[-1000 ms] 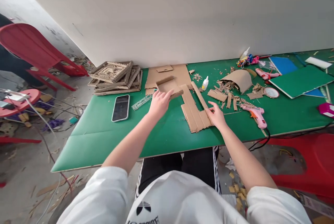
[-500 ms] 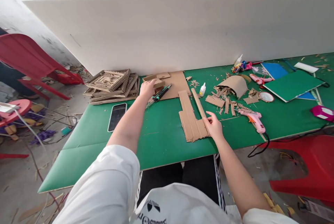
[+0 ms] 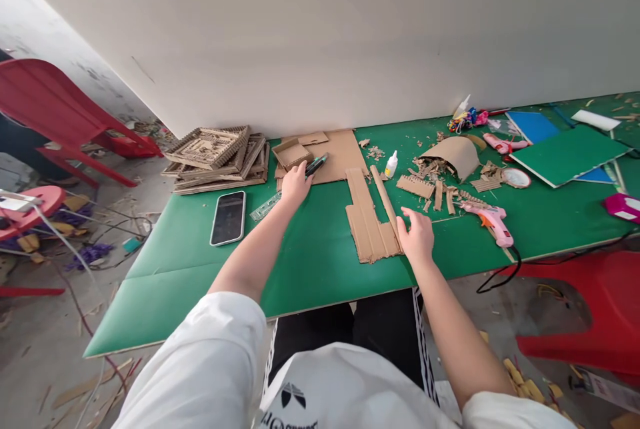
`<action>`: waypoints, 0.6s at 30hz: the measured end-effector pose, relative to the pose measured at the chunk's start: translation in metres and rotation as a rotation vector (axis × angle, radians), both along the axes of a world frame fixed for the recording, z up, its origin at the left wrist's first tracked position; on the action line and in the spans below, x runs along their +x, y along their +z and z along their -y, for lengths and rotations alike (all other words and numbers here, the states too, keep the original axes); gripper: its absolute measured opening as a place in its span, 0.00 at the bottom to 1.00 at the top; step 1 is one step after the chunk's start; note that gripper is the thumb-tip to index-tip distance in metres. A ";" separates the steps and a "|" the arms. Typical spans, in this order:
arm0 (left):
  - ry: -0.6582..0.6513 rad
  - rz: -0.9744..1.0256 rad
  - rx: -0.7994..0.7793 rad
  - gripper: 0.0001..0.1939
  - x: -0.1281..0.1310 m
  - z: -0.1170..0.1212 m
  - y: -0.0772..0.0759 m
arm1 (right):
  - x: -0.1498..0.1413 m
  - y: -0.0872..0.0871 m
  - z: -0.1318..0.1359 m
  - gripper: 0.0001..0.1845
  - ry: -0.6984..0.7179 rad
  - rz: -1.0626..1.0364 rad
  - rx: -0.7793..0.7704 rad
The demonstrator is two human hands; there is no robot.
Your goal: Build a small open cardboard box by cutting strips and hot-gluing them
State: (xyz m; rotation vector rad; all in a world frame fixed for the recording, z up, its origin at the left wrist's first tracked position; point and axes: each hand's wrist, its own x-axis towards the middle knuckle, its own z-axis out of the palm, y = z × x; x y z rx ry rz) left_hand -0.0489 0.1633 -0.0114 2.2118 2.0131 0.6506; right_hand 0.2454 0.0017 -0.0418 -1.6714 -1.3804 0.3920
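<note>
My left hand point(image 3: 296, 186) is closed over the near end of a black-and-teal utility knife point(image 3: 317, 164), at the edge of a flat cardboard sheet point(image 3: 343, 156). A small open cardboard box point(image 3: 290, 153) sits just beyond those fingers. Beside the same wrist lies a clear ruler point(image 3: 266, 206), partly covered by the arm. My right hand point(image 3: 417, 237) has its thumb and forefinger apart, at the near end of a narrow cardboard strip point(image 3: 383, 197). Left of the strip lie stepped flat cardboard pieces point(image 3: 367, 229) on the green table point(image 3: 310, 269).
Stacked cardboard frames point(image 3: 213, 156) and a phone point(image 3: 229, 218) are on the left. To the right are a glue bottle point(image 3: 391, 165), cardboard scraps point(image 3: 416, 186), a curved cardboard piece point(image 3: 453, 154), a pink glue gun point(image 3: 493, 221) and a green board point(image 3: 570, 154). A white panel point(image 3: 320, 49) stands behind.
My left hand has moved from the small box toward me and right, onto the utility knife, uncovering the box. My right hand's fingers have loosened from the strip.
</note>
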 end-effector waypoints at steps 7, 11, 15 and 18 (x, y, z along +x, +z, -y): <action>-0.027 0.264 0.042 0.30 0.057 0.100 -0.002 | -0.066 0.018 -0.001 0.23 0.270 -0.292 -0.022; -0.332 0.317 0.072 0.28 0.085 0.153 -0.006 | -0.093 0.011 -0.013 0.25 0.283 -0.534 -0.031; -0.508 0.024 -0.005 0.27 0.059 0.135 0.002 | -0.072 0.003 -0.010 0.22 0.174 -0.702 -0.059; -0.198 -0.015 -0.031 0.19 0.011 0.091 0.006 | -0.049 0.000 -0.004 0.19 0.090 -0.763 -0.070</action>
